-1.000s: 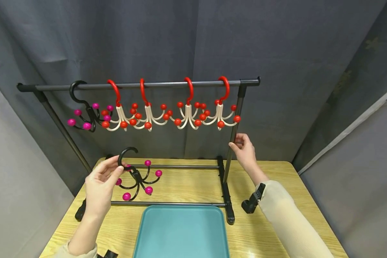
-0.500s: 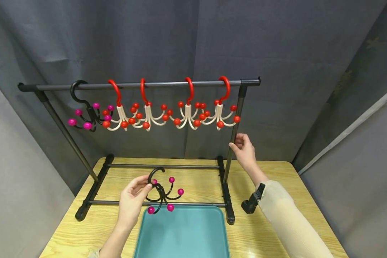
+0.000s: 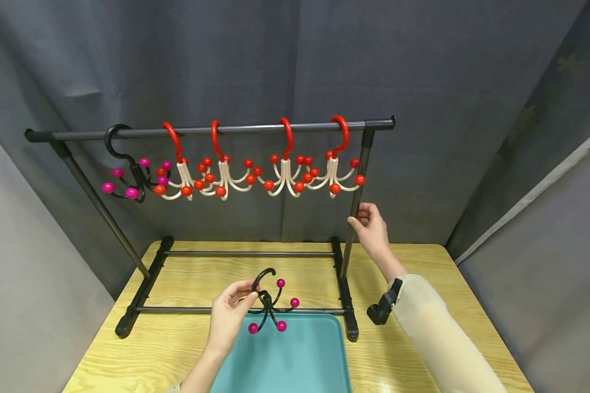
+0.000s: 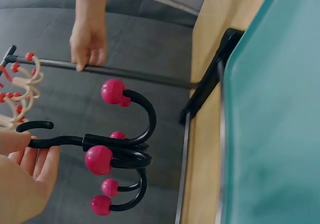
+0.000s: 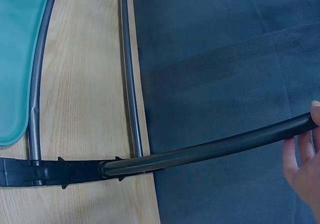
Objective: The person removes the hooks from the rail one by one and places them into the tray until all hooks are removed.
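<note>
My left hand (image 3: 231,316) pinches a black multi-arm hook hanger (image 3: 267,299) with pink balls by its curved hook. The hanger is above the back part of a teal tray (image 3: 295,360); in the left wrist view its black arms (image 4: 145,114) spread to the right of the fingers. My right hand (image 3: 372,232) grips the right upright (image 3: 355,210) of a dark metal rack. On the rack's top bar (image 3: 255,129) hang another black hanger (image 3: 137,173) with pink balls at the left and several white hangers (image 3: 224,172) with red hooks and red balls.
The rack's black feet (image 3: 145,286) and lower bars (image 3: 248,254) rest on a wooden table (image 3: 128,360), the front bar running just behind the tray. Grey curtains (image 3: 447,136) enclose the back and sides. Part of the tray (image 5: 15,59) also shows in the right wrist view.
My left hand has carried the black hanger right and lower, from in front of the rack's lower left to above the tray. My right hand has stayed on the upright.
</note>
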The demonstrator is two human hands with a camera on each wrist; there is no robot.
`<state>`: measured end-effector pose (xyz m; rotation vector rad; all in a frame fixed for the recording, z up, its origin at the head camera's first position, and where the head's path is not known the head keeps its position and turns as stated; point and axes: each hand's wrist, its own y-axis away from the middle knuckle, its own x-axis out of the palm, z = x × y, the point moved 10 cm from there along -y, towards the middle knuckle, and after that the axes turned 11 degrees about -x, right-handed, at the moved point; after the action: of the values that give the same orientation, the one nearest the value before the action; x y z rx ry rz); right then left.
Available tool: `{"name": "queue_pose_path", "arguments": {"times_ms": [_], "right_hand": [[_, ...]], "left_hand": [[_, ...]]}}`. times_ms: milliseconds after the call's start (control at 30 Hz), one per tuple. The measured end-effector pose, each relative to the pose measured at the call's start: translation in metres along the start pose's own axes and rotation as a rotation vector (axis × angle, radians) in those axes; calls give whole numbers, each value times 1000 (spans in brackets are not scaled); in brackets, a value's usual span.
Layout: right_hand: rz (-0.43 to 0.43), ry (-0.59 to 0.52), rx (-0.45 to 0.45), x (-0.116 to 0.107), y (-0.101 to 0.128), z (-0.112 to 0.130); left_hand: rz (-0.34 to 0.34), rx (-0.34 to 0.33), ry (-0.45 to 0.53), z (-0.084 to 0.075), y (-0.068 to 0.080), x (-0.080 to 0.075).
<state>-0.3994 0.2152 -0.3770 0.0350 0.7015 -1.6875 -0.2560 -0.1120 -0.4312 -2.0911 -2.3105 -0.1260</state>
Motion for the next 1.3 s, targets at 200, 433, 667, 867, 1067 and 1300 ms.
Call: {"name": "queue_pose_path", "arguments": {"times_ms": [200,433,667,867,1067,1300], "right_hand": [[-3,4,-9,1,1,0],[7,9,-11,2,0,1],[8,11,-3,3,0,0],[14,8,-6,3,2,0],[21,7,0,4,3,1],[21,8,5,4,3,0]], "left_hand": [[28,-44,9,24,1,20],[89,-82,40,45,4,46],[143,-87,4,59,9,66],[164,-83,9,66,13,76],[169,-127,17,84,13,87],[196,-138,-32,89,17,103]]}}
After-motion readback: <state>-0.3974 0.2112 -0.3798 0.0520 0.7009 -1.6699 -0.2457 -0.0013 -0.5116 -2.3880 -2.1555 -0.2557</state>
